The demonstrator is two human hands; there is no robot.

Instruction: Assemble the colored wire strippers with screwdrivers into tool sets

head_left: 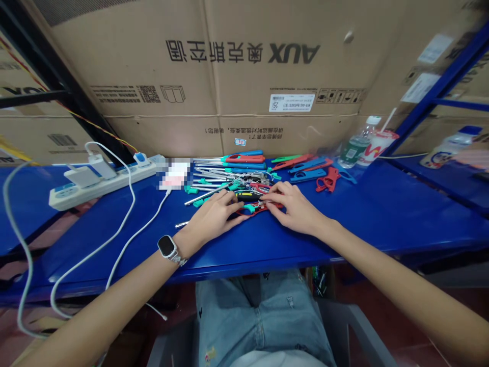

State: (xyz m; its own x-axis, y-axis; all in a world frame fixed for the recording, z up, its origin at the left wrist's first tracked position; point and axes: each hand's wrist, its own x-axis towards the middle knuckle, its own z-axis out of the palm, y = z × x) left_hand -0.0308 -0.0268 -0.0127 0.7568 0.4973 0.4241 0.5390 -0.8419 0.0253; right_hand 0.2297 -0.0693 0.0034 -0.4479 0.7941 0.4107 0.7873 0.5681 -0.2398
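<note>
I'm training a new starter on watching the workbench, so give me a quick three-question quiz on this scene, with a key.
1. True or false: the watch is on the person's left wrist.
2. Multiple choice: what stands right beside the green-labelled bottle?
A) a power strip
B) a cup with a straw
C) a roll of tape
3. Short answer: what colour is the casing with a teal piece in it, lying between the left hand and the right hand?

Key:
1. True
2. B
3. Red
</note>
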